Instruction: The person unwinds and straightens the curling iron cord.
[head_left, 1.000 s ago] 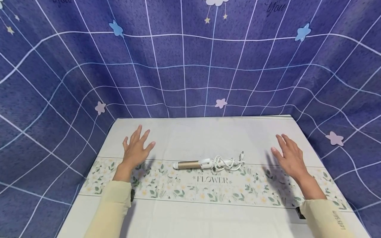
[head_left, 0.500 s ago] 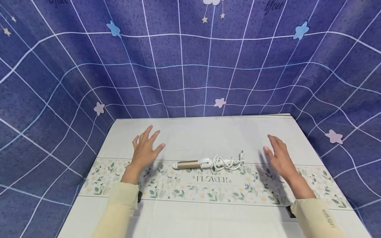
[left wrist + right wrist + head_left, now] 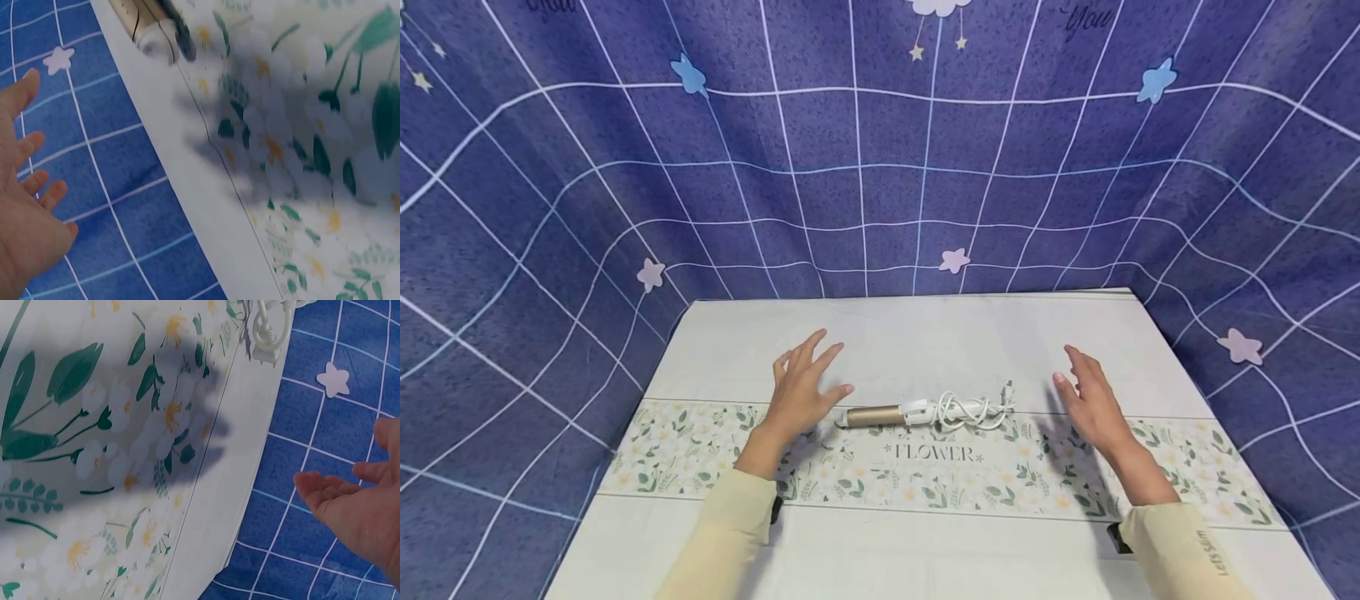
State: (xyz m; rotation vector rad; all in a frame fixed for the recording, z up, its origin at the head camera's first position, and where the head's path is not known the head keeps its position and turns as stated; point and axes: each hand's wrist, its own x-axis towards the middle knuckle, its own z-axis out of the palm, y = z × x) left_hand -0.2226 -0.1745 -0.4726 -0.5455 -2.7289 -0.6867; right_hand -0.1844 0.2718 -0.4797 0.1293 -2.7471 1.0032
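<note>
A curling iron (image 3: 877,416) with a gold barrel and white handle lies across the middle of the table, barrel tip to the left. Its white cord (image 3: 972,412) is wound round the handle, the plug sticking up at the right end. Just left of the barrel tip hovers my left hand (image 3: 796,400), fingers spread and holding nothing. My right hand (image 3: 1093,408) hangs above the table, right of the plug and apart from it, its fingers relaxed. In the left wrist view the barrel end (image 3: 153,40) shows at the top; the right wrist view catches the plug (image 3: 266,355).
The white table cover (image 3: 880,546) carries a printed floral band (image 3: 925,487) with the word FLOWER. Behind it and at both sides hangs a blue curtain (image 3: 895,196) with white grid lines and stars. Dark wrist devices show at both sleeves.
My left hand has moved right, close to the barrel tip. My right hand has shifted left a smaller distance. The curling iron lies where it was.
</note>
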